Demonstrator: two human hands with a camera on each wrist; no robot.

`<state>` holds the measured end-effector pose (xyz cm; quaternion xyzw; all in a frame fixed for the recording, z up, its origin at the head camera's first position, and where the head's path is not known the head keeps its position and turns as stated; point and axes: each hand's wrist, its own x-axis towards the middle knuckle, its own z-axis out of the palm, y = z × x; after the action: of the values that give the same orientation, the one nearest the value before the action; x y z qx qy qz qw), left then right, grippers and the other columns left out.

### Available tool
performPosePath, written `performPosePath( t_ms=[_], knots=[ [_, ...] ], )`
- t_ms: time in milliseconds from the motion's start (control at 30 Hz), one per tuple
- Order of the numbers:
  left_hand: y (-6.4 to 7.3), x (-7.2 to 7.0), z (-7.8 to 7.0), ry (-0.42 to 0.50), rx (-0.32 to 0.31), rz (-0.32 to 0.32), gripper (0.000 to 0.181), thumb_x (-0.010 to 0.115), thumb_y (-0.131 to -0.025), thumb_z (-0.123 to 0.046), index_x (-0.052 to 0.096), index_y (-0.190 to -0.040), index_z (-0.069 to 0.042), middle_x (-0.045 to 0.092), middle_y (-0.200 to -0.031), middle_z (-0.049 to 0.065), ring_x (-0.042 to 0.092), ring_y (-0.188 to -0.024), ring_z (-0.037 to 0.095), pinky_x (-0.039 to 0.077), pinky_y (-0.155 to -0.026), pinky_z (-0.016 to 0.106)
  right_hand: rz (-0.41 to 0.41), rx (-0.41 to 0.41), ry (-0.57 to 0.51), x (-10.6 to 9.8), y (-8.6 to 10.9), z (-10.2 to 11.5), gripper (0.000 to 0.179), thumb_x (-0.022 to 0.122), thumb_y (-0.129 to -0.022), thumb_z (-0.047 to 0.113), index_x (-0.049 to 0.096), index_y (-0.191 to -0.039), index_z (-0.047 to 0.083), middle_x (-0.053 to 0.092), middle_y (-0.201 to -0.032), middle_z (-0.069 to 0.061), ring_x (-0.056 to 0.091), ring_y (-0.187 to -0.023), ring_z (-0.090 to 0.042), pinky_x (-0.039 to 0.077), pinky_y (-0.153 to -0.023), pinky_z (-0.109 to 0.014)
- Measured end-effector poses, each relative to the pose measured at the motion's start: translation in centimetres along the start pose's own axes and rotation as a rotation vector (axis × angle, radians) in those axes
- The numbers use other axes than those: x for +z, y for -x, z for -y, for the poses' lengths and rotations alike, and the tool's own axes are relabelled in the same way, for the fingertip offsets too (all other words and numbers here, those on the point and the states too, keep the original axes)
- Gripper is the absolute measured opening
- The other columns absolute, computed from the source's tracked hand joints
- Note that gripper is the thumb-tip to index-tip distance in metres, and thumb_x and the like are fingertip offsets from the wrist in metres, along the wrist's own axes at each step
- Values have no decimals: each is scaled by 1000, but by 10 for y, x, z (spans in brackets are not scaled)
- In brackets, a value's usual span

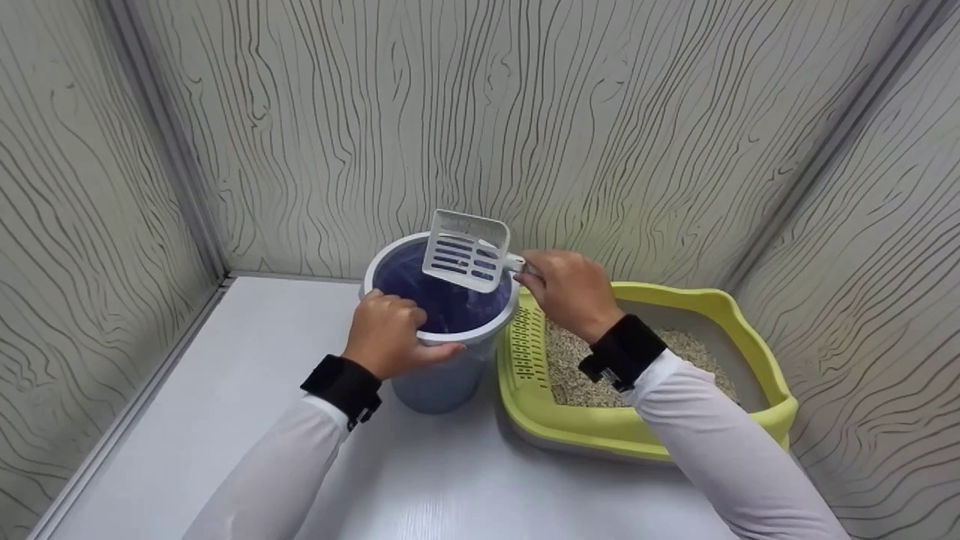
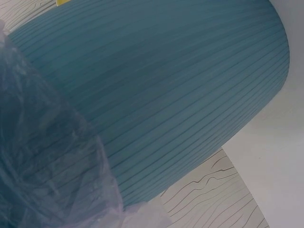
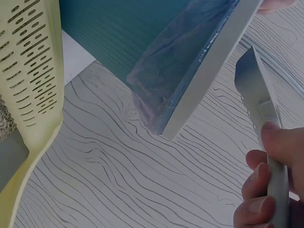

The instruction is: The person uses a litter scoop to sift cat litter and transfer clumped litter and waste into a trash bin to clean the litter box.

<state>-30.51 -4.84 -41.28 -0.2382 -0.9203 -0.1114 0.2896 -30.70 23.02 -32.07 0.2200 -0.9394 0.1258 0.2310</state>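
Observation:
My left hand (image 1: 386, 337) grips the near left rim of a blue trash bin (image 1: 439, 386), fingers over the edge and thumb along the outside. A purple liner bag (image 1: 450, 307) lines the bin and its loose edge hangs over the outside, as the left wrist view shows on the ribbed wall (image 2: 166, 95). My right hand (image 1: 574, 289) holds a white litter scoop (image 1: 474, 259) by its handle. The slotted scoop head is over the bin's mouth, tilted; in the right wrist view the scoop (image 3: 256, 95) appears edge-on, apart from the white rim (image 3: 204, 76).
A yellow litter box (image 1: 570, 420) with pale granular litter (image 1: 690, 345) stands close to the bin's right, under my right forearm. Both stand on a white tabletop (image 1: 277, 360). Wood-patterned panels (image 1: 360, 120) enclose the back and both sides.

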Motion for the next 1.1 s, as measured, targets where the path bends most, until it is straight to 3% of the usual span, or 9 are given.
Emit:
performPosePath(
  t_ms=[267, 433, 633, 900, 1000, 1100],
  knots=[
    [0, 1, 1, -3, 6, -2, 73, 65, -72, -88, 59, -57, -17, 63, -62, -3, 59, -64, 21, 49, -77, 45, 118, 125, -106, -25, 12, -26, 17, 65, -102, 31, 68, -94, 16, 64, -72, 0, 51, -57, -13, 40, -51, -27],
    [0, -1, 1, -11, 7, 7, 74, 63, -73, -90, 59, -57, -17, 63, -62, -3, 59, -64, 20, 49, -77, 45, 160, 210, -91, -47, 27, -60, 23, 62, -104, 34, 67, -94, 14, 55, -69, 1, 46, -57, -14, 37, -51, -27],
    [1, 0, 1, -18, 12, 7, 75, 62, -72, -91, 59, -57, -17, 63, -62, -3, 59, -63, 21, 49, -77, 44, 238, 308, -29, -67, 46, -103, 27, 60, -105, 38, 71, -103, 14, 59, -73, -2, 49, -59, -16, 40, -50, -29],
    [1, 0, 1, -25, 9, 2, 76, 62, -72, -92, 58, -57, -17, 62, -62, -3, 59, -64, 21, 51, -80, 46, 421, 338, 75, -66, 71, -159, 35, 68, -100, 32, 74, -115, 1, 77, -99, -18, 66, -73, -20, 54, -61, -38],
    [1, 0, 1, -21, 4, 3, 75, 63, -72, -90, 58, -58, -17, 63, -62, -2, 61, -66, 22, 52, -83, 49, 502, 363, 112, -64, 79, -176, 38, 69, -98, 36, 75, -112, 1, 77, -102, -22, 68, -74, -25, 55, -62, -44],
    [2, 0, 1, -21, 2, 0, 75, 64, -72, -90, 59, -59, -16, 63, -63, -1, 62, -68, 23, 52, -87, 51, 531, 390, 177, -62, 87, -189, 35, 73, -94, 36, 77, -98, 2, 76, -92, -19, 66, -70, -26, 51, -58, -43]
  ],
)
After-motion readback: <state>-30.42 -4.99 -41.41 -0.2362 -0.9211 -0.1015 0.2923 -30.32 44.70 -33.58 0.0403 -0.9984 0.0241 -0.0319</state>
